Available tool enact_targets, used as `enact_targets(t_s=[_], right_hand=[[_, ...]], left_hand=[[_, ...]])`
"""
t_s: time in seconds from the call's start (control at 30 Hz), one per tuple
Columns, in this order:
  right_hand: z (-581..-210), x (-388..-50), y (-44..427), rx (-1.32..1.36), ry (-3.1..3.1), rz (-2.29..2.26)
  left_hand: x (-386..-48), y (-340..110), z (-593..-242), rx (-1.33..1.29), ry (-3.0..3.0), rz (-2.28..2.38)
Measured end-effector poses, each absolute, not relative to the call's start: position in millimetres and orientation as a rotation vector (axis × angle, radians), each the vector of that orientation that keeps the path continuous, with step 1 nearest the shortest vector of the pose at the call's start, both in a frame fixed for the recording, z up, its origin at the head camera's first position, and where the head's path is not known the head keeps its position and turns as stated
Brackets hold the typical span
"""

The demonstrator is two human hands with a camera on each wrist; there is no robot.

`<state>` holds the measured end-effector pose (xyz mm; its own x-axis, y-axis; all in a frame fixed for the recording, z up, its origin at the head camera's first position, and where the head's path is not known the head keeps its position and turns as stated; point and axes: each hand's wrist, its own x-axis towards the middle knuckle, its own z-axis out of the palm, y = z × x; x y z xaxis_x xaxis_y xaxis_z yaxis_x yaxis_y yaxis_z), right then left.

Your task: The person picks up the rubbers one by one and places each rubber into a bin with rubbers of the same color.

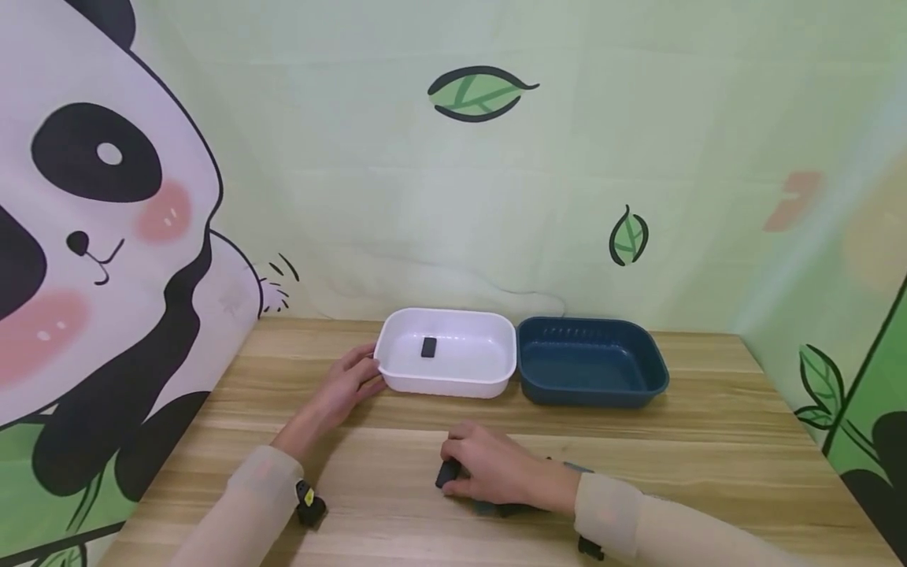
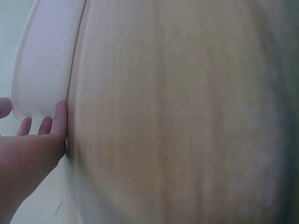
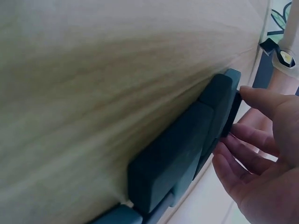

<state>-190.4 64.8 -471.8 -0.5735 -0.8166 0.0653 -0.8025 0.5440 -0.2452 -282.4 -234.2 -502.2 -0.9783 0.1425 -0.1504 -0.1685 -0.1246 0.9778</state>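
My left hand (image 1: 347,382) rests against the left end of a white plastic basin (image 1: 446,386), its fingers touching the outer wall. One small black block (image 1: 428,347) lies inside that basin. Near the middle of the table, my right hand (image 1: 492,465) pinches a dark block (image 1: 448,473) between thumb and fingertips. In the right wrist view, more dark blue-grey blocks (image 3: 170,156) lie close together beside the pinched black block (image 3: 232,114). From the head camera, the right hand and wrist mostly cover these blocks.
A dark blue basin (image 1: 591,394) stands right beside the white one, at the back of the wood-grain table (image 1: 375,504). Behind it hangs a pale green backdrop (image 1: 340,157) with a panda and leaves. Both wrists wear black straps.
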Motion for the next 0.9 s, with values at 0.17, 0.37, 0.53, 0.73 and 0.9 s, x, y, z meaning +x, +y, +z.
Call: enact_targets(t_s=[0.17,0.37,0.53,0.73,0.9], right_hand=[[-462,-199,65,-1.451,2.67,-0.508],[-433,-228,68,-1.499,2.729,-0.681],[-422,-265,66,-1.391,2.866,-0.796],[-434,-310,55,-1.113,2.941,-0.854],[-449,-341,44,-1.006,2.959,-0.853]], left_hand=[[-283,-233,-502,-0.034,1.925,2.212],[-283,-235,-502,-0.019,1.924,2.206],[-282,-237,-501,-0.019,1.913,2.218],[-281,-237,-502,-0.034,1.919,2.214],[-280,-234,-500,-0.023,1.917,2.228]])
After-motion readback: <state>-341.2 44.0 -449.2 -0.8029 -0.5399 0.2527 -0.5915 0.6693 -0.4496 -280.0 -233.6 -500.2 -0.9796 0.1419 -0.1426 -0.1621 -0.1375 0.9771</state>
